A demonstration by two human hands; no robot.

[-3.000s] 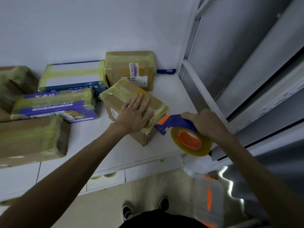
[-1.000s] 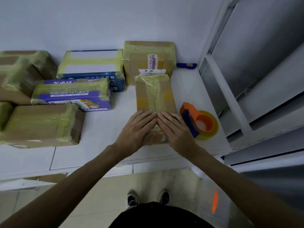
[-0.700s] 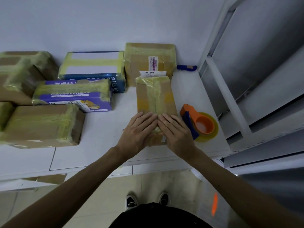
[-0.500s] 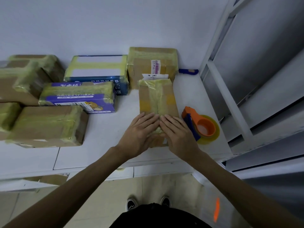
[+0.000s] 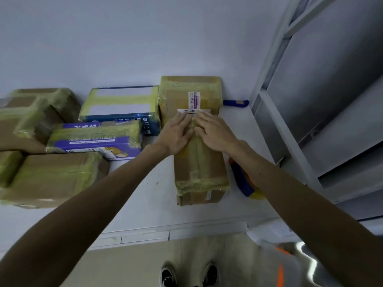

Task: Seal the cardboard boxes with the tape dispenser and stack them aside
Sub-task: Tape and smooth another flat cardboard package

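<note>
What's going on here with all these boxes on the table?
A person is sealing parcels. The left hand and right hand lie flat on the far end of the long cardboard box, pressing down its yellowish tape. The tape dispenser lies on the white table right of that box, partly hidden by the right forearm. Other taped boxes sit to the left and behind.

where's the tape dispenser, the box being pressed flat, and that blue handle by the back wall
tape dispenser [image 5: 243, 182]: head view, on its blue body
cardboard box [image 5: 200, 168]: head view, middle of its taped top face
blue handle [image 5: 234, 103]: head view, middle of the grip
</note>
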